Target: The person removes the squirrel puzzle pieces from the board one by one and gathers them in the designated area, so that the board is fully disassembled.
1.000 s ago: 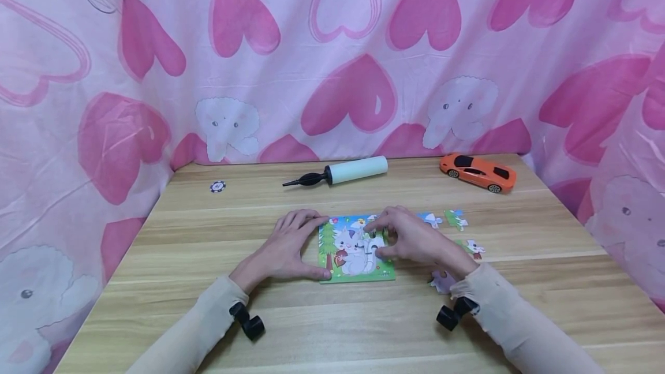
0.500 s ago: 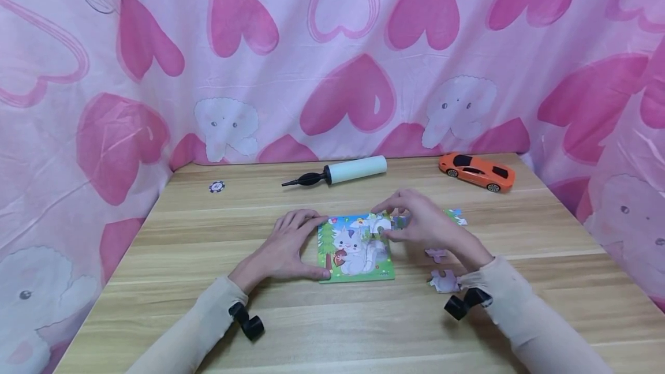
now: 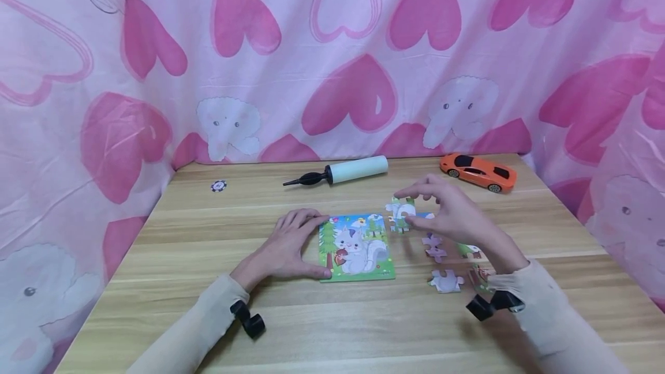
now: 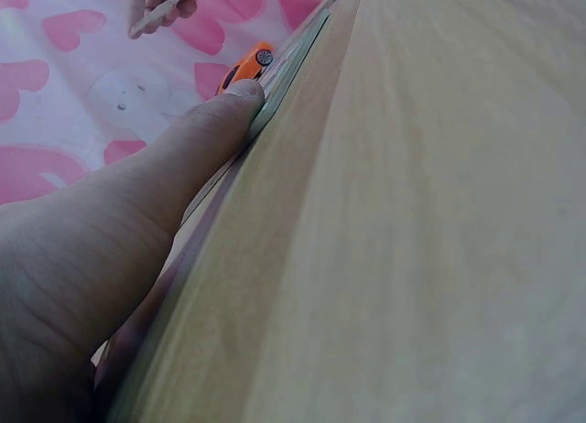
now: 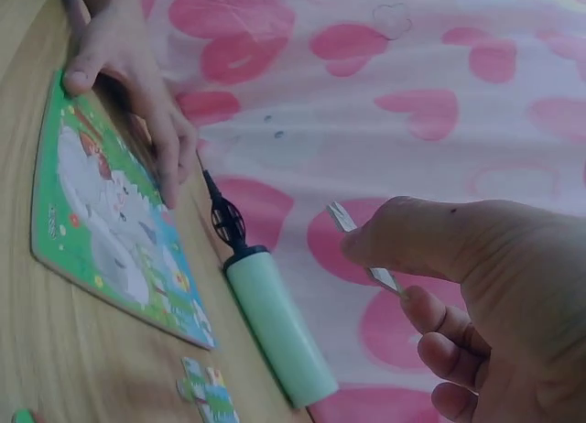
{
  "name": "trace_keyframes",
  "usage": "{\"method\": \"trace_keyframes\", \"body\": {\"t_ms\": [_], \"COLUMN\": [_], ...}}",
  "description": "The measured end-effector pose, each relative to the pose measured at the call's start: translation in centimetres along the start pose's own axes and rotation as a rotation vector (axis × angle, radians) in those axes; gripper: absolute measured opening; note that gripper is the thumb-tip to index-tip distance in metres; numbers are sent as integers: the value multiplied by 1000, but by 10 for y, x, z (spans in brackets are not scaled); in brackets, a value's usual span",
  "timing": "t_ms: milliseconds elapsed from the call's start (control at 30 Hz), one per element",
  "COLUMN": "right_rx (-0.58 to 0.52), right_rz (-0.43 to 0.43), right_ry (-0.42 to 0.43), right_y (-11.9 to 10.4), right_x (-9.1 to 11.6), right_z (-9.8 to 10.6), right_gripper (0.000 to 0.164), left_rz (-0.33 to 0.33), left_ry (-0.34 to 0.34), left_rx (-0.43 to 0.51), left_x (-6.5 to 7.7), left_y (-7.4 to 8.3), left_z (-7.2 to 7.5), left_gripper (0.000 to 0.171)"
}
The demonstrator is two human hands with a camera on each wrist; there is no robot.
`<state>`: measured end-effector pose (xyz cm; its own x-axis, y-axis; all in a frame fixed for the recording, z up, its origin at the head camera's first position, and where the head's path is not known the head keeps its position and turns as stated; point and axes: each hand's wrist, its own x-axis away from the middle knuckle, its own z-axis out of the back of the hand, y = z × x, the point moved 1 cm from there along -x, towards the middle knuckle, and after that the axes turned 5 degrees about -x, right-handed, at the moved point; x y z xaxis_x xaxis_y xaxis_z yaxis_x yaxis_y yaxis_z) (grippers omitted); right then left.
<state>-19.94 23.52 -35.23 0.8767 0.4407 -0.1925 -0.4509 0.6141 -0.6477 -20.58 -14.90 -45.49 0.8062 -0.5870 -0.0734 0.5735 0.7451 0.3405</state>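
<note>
The squirrel puzzle board lies flat on the table, its picture whole across the surface. My left hand spans the board's left edge, thumb at the near corner and index finger at the far corner, fingers fairly straight. Just off the board's upper right corner, my right hand pinches a jigsaw piece between thumb and fingers. From the right wrist, that piece is seen edge-on, raised above the tabletop, with the other fingers curled loosely below.
Several loose jigsaw pieces lie right of the board, some partly under the right forearm. Behind stand a hand pump with a black nozzle and an orange toy car. A poker chip lies back left; a pink curtain hangs behind.
My right hand has lifted the jigsaw piece off the board and carried it right and slightly away from me. The left hand has stayed at the board's left edge.
</note>
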Motion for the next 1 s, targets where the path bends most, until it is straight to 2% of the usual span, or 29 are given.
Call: {"method": "trace_keyframes", "body": {"t_ms": [200, 400, 833, 1000], "right_rx": [-11, -16, -58, -50], "right_rz": [-39, -35, -90, -73], "right_ry": [2, -15, -120, -164], "right_y": [4, 12, 33, 40], "right_x": [10, 17, 28, 26], "right_z": [4, 2, -25, -32], "right_gripper": [49, 49, 47, 43], "left_rz": [5, 4, -9, -4], "left_ry": [1, -2, 4, 3], "left_rx": [2, 5, -9, 2], "left_x": [1, 0, -1, -1], "left_y": [-1, 0, 0, -1], "left_z": [-1, 0, -1, -1], "left_gripper": [124, 124, 124, 124]}}
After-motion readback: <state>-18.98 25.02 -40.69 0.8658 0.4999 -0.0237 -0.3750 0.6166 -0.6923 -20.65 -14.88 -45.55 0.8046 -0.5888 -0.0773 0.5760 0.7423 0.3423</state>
